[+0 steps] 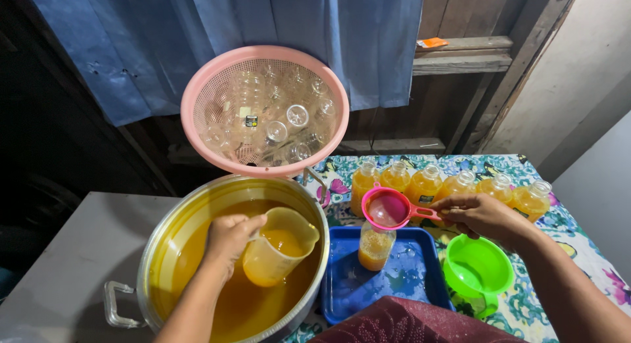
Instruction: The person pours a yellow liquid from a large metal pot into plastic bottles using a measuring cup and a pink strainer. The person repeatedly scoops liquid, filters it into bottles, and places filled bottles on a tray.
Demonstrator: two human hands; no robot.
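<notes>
My left hand (227, 240) grips the handle of a clear plastic jug (279, 248) holding orange liquid, low inside a big metal pot (315, 215) full of the same liquid. My right hand (478, 215) holds the handle of a small pink strainer (388, 208) that rests on the mouth of a partly filled bottle (375, 246). That bottle stands upright in a blue tray (411, 284).
A pink mesh basket (197, 87) of empty clear bottles leans behind the pot. Several filled orange bottles (424, 182) line the back of the flowered tablecloth (572, 234). A green funnel-like bowl (478, 269) sits right of the tray. Blue curtain (164, 41) behind.
</notes>
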